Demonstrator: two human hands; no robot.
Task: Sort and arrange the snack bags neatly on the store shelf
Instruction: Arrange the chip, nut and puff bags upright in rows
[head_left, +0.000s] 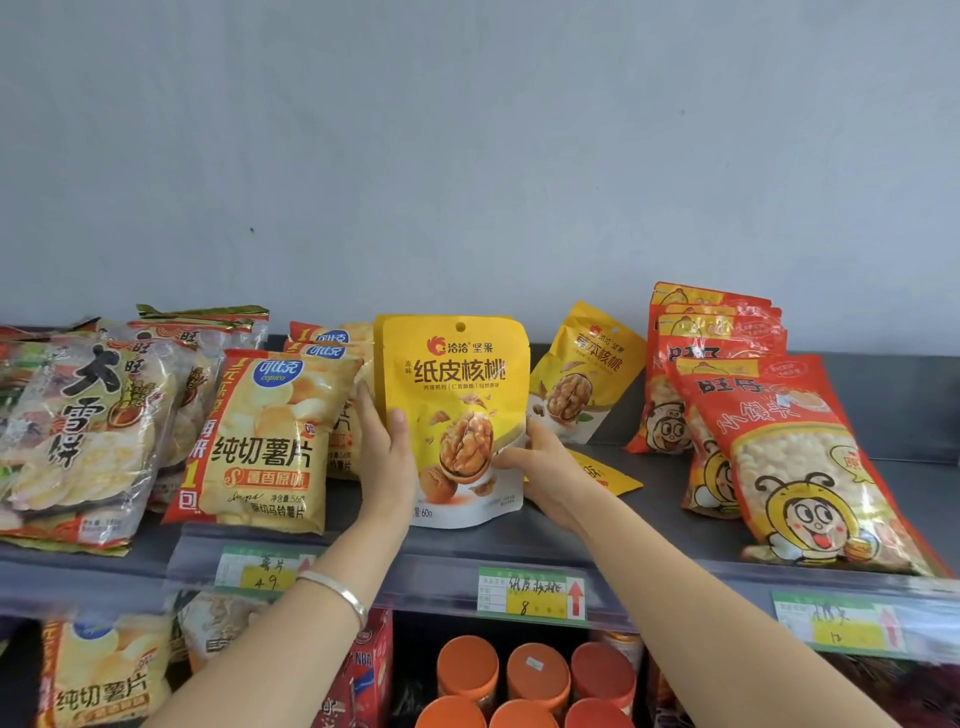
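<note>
A yellow walnut bag (457, 384) stands upright at the middle of the grey shelf (519, 535), with another yellow bag right behind it. My left hand (382, 457) grips its left edge, thumb on the front. My right hand (545, 467) pinches its right edge lower down. A second walnut bag (584, 374) leans against the wall behind to the right. A third yellow bag (605, 473) lies flat under my right wrist.
Potato chip bags (260, 441) stand just left of my left hand, rice cracker packs (78, 431) further left. Red puffed-snack bags (795, 457) lean at the right. Price tags (530, 595) line the shelf edge. Orange-lidded jars (519, 675) sit on the shelf below.
</note>
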